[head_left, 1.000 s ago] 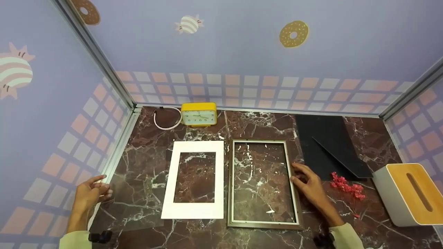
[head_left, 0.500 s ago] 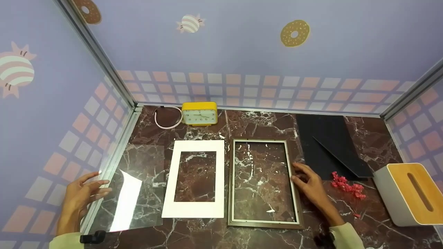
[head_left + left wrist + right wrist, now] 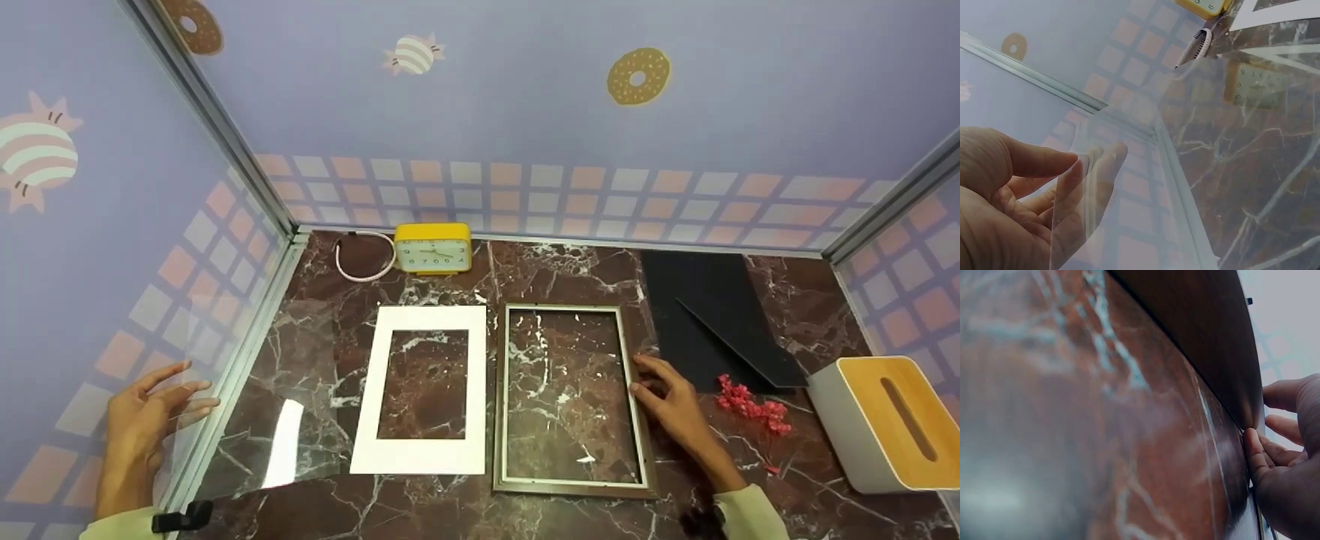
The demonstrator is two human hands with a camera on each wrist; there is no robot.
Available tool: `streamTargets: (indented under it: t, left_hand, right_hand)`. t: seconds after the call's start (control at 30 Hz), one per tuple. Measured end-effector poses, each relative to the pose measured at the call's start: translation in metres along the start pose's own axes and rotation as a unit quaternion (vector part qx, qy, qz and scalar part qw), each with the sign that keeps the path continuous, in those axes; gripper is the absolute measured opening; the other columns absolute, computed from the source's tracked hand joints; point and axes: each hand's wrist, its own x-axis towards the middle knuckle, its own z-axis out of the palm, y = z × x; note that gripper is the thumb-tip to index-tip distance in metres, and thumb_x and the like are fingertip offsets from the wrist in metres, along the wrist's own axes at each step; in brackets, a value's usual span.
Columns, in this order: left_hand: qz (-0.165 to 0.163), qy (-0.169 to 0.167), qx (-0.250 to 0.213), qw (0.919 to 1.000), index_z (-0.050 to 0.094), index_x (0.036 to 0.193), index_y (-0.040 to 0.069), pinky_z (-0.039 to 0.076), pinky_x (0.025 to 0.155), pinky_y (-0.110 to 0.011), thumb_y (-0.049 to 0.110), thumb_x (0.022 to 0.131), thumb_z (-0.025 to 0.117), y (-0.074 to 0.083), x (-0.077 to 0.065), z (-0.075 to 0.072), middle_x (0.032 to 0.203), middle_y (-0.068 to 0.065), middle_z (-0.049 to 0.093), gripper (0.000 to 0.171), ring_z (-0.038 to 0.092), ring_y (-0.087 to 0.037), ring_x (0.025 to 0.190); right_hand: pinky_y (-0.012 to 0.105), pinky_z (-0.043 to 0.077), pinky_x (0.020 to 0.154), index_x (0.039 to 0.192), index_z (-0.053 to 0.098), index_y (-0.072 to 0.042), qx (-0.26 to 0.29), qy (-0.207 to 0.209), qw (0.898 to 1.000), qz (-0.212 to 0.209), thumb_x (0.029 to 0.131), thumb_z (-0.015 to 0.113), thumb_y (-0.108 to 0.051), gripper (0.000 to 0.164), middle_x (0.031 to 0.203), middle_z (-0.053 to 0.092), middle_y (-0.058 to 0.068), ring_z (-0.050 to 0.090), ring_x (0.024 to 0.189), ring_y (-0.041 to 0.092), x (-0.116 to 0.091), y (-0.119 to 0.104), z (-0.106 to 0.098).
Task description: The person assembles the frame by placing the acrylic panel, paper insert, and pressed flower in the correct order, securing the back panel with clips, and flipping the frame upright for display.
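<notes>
My left hand (image 3: 141,420) is at the left edge of the table, pinching the rim of a clear sheet (image 3: 1129,225) between thumb and fingers. The see-through sheet (image 3: 285,431) stretches from there over the marble-patterned tabletop, with a bright glare patch on it. A white picture mat (image 3: 420,456) with a rectangular cut-out lies flat in the middle. Beside it is a brown picture frame (image 3: 574,489), its inside showing the tabletop. With thumb and index finger, my right hand (image 3: 675,405) holds the frame's right side; the right wrist view shows the fingertips at the frame's edge (image 3: 1224,343).
Behind the mat stand a yellow alarm clock (image 3: 433,251) and a white ring-shaped band (image 3: 365,278). A black backing board (image 3: 690,285) with a raised flap lies at the right. Pink flowers (image 3: 754,407) and a tissue box (image 3: 862,435) are nearer. Walls enclose the table.
My left hand has moved left and slightly up, and the clear sheet has shifted left with it. The glare on it changed shape. My right hand and the picture frame stay put.
</notes>
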Motion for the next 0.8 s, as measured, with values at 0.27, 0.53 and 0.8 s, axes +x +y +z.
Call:
streamTargets:
  t: [0.27,0.53,0.8]
  left_hand:
    - [0.019,0.008,-0.033,0.9993,0.08,0.113,0.024,0.067,0.075,-0.035,-0.008,0.107,0.061,0.014,-0.005,0.013,0.097,-0.008,0.084,0.037,0.083,-0.028,0.078]
    - [0.056,-0.015,-0.083,0.9948,0.078,0.122,0.016,0.067,0.075,-0.039,-0.011,0.106,0.063,0.017,-0.006,0.027,0.098,-0.016,0.083,0.035,0.083,-0.034,0.076]
    - [0.065,-0.022,-0.118,0.9906,0.076,0.124,0.012,0.067,0.074,-0.041,-0.014,0.104,0.064,0.021,-0.008,0.038,0.098,-0.02,0.083,0.036,0.082,-0.036,0.075]
  right_hand:
    - [0.014,0.058,0.084,0.135,0.067,0.017,-0.006,0.0,1.0,0.011,0.088,0.077,0.022,0.048,0.133,0.066,0.035,0.071,0.095,0.014,-0.001,-0.001,0.0]
    - [0.013,0.058,0.086,0.136,0.067,0.016,-0.015,-0.001,1.0,0.01,0.089,0.077,0.021,0.049,0.133,0.067,0.035,0.072,0.1,0.021,-0.001,-0.002,0.0]
    - [0.015,0.059,0.088,0.136,0.067,0.016,-0.002,0.001,1.0,0.014,0.089,0.077,0.021,0.049,0.133,0.066,0.035,0.072,0.102,0.016,-0.001,-0.001,0.0]
